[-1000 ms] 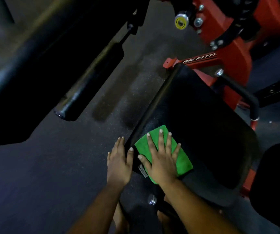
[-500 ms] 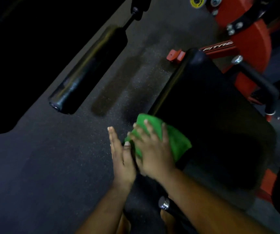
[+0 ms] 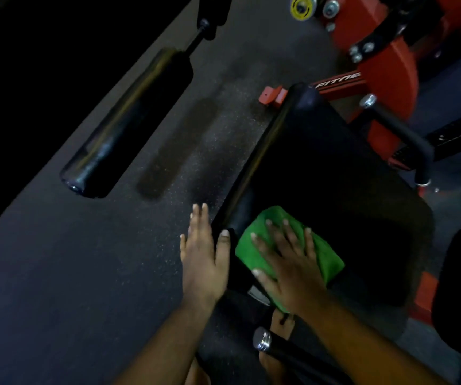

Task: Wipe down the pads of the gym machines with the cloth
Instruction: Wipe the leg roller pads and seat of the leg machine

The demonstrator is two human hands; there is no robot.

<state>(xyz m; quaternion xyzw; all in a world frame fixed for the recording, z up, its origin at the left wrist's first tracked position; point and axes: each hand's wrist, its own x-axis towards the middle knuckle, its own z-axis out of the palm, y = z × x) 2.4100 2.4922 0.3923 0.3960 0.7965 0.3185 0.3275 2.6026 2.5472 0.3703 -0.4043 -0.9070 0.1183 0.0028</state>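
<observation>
R hand (image 3: 293, 265) lies flat w/ fingers spread and straight on the green cloth (image 3: 254, 245), pressing it onto the near-left corner of the black seat pad (image 3: 334, 173); nothing curled round the cloth, just palm and fingers on top. Cloth is bunched/folded, sits on the pad's top surface right by its left edge, part of it showing past the fingertips and out to the right of the hand. L hand (image 3: 203, 254) is flat too, fingers together and straight, laid along the pad's left side edge w/ thumb up against the edge; it grips nothing. Pad is tilted, running up and away toward the red machine frame (image 3: 390, 65), which carries white lettering partly cut off ("FITNE"). A black handle bar (image 3: 401, 134) w/ a bolt at its top end bends down past the pad's right side. Left of the pad, above the dark speckled rubber floor (image 3: 85, 273), hangs a black roller pad (image 3: 129, 123) on a thin rod. A chrome-capped bar end (image 3: 262, 339) shows near bottom, betw. the forearms. Lighting dim, pad surface detail hard to read.
</observation>
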